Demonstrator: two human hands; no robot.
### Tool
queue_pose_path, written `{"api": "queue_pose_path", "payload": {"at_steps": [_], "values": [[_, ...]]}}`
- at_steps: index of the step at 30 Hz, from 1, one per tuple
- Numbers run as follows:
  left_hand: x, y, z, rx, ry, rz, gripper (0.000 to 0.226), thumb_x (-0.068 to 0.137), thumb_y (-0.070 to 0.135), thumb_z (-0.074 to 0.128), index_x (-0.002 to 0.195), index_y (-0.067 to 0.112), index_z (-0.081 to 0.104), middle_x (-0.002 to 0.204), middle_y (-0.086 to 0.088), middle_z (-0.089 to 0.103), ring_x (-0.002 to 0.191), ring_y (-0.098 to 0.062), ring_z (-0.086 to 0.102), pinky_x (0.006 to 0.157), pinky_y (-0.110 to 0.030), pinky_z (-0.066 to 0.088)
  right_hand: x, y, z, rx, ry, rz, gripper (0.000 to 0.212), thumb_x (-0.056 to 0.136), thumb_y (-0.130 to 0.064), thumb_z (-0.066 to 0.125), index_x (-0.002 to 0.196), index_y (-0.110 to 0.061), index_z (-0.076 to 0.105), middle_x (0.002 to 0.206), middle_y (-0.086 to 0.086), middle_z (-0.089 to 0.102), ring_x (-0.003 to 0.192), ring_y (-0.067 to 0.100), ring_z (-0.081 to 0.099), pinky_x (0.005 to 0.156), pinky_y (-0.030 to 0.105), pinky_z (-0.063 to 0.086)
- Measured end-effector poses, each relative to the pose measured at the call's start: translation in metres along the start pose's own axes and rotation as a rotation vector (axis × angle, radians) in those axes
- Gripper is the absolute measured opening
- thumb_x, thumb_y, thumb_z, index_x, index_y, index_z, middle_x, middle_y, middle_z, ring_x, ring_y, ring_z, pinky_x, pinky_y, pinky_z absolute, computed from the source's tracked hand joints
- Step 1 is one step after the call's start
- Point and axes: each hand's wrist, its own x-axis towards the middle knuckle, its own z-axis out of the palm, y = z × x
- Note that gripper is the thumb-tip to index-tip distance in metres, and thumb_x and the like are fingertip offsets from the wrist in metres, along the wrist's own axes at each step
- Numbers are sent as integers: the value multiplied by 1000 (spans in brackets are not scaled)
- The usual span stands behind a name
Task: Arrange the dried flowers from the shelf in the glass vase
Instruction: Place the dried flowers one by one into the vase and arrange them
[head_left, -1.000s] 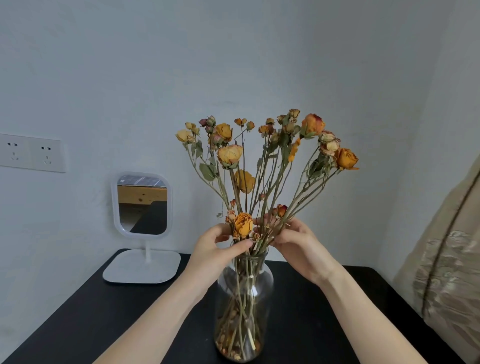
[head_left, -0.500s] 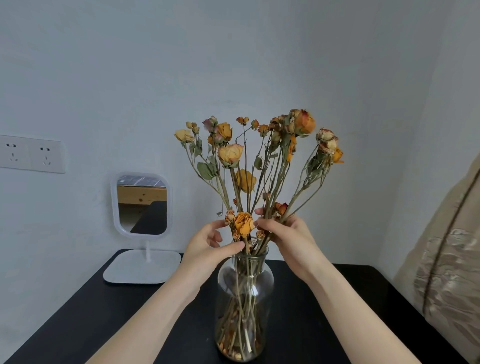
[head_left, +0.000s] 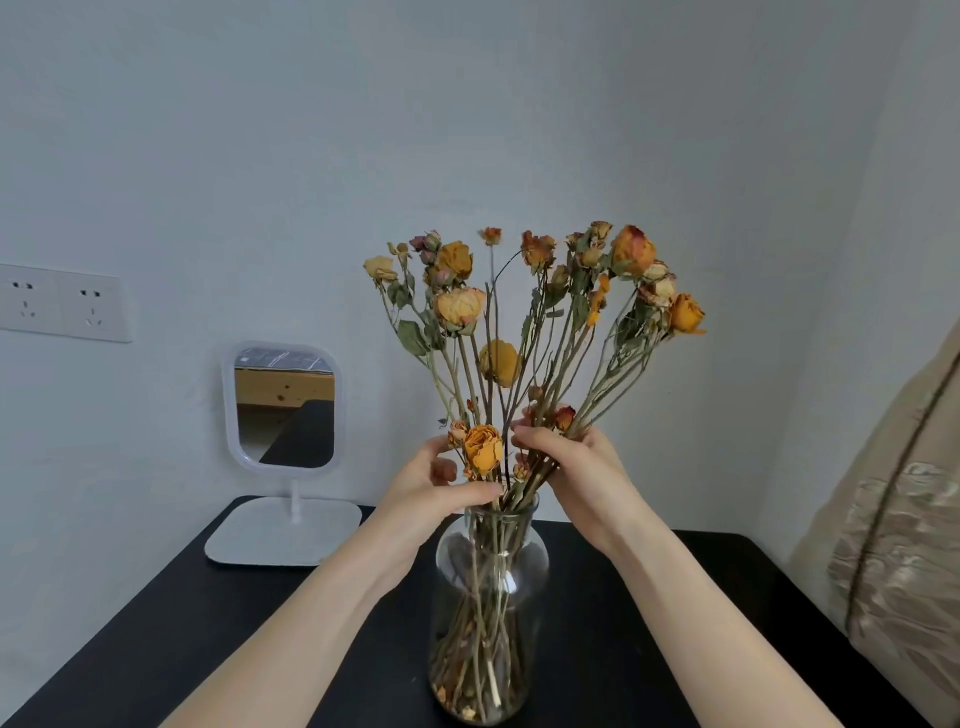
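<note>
A clear glass vase (head_left: 491, 571) stands on the black table (head_left: 171, 649) in front of me. Dried orange and yellow roses (head_left: 540, 322) stand in it, stems reaching down to its bottom, heads fanned out above. My left hand (head_left: 431, 488) is at the vase mouth, thumb and fingers around stems beside a low orange bloom (head_left: 483, 448). My right hand (head_left: 571, 462) grips a bundle of stems on the right side just above the rim.
A small white-framed mirror (head_left: 284, 405) on a flat white base stands at the back left of the table. Wall sockets (head_left: 62, 302) sit on the left wall. Beige fabric (head_left: 898, 545) hangs at the right edge.
My right hand has shifted the right-hand stems, so those blooms have spread back outward to the right. My left hand stays at the vase mouth.
</note>
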Motion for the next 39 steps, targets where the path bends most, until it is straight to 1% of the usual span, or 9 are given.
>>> {"api": "queue_pose_path", "payload": {"at_steps": [4,8,14,20,23,28,33,36,39], "values": [[-1,1,1,30,-38,9,46,72,22,78,113,27,59,113,6,66,111,-15,57,104,-39,40,2,-2,3,-22,-26,8,25,85,-5,62,109,-2,65,110,18,68,109,34,59,100,44,45],[0,3,4,29,-33,5,33,73,23,76,102,30,62,108,8,68,109,-14,57,100,-35,41,1,-1,3,-10,-83,40,21,87,-3,58,94,-16,72,106,12,72,105,28,65,98,40,47],[-2,3,8,45,-5,25,32,74,24,76,102,31,62,105,10,67,105,-9,59,88,-26,44,5,0,2,-15,-91,54,24,86,2,54,106,-1,65,109,17,70,105,31,64,97,42,48],[-5,2,7,29,44,72,29,75,23,75,98,32,62,107,9,67,109,-12,57,98,-35,44,3,4,4,-34,-32,-4,21,86,0,55,101,-7,68,103,10,73,101,25,67,94,39,49],[-5,-1,7,17,55,82,26,74,23,75,92,37,62,102,15,67,107,-9,57,93,-30,44,3,4,6,-100,14,-28,19,85,-3,58,98,-11,69,100,7,73,98,22,67,92,37,50],[-3,-6,6,42,41,56,24,75,26,75,92,36,62,105,11,67,106,-10,57,95,-31,43,4,-1,3,-257,8,19,12,85,-12,63,79,-20,69,73,-10,72,76,2,67,71,19,49],[3,0,9,50,-42,3,26,76,24,74,97,32,60,103,8,67,100,-9,59,81,-22,45,7,-1,3,-227,-15,153,19,85,-18,63,99,-8,69,101,7,73,100,21,66,92,37,50],[7,3,9,43,-66,-16,32,76,22,74,106,25,61,105,3,69,101,-12,61,86,-25,45,5,-1,4,-185,-30,142,7,84,-12,62,87,-9,68,91,7,70,91,20,65,87,34,51],[10,4,8,18,-72,-7,26,76,20,74,97,29,62,99,7,71,96,-9,62,77,-21,45,4,-2,2,-137,-11,86,8,83,-8,63,79,-14,66,79,1,66,81,14,62,79,29,50]]}}
